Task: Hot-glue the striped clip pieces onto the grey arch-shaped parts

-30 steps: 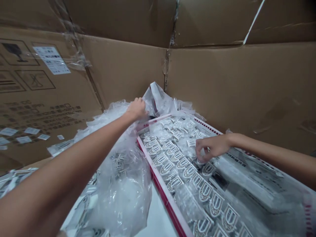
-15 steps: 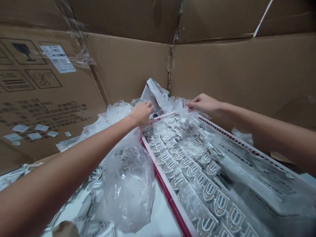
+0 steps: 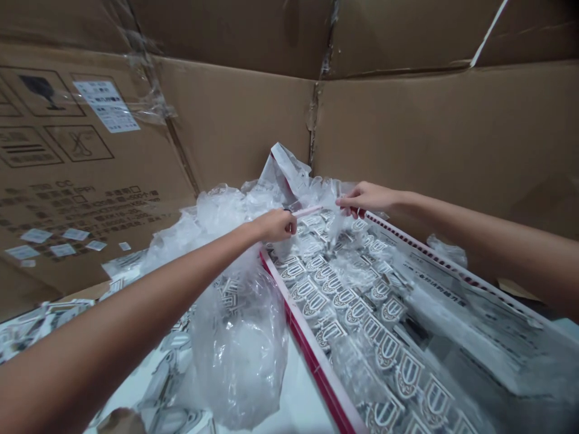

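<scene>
A flat printed carton [image 3: 316, 355] with a red and white edge lies in front of me, covered with shield emblems under clear plastic film [image 3: 362, 265]. My left hand [image 3: 277, 224] is closed on the carton's far left corner, fingers gripping the rim and film. My right hand [image 3: 365, 197] is closed in a pinch on the far right corner, holding the rim and a bit of the film. Both arms reach forward over the carton.
Crumpled clear plastic wrap [image 3: 235, 325] is heaped left of the carton. Tall brown cardboard walls [image 3: 235, 120] stand close behind and to the left, with white labels [image 3: 106, 105]. More printed packaging [image 3: 27, 328] lies at the lower left.
My right hand left the middle of the carton and went to the far right corner. My left hand dropped from the loose plastic onto the far left corner.
</scene>
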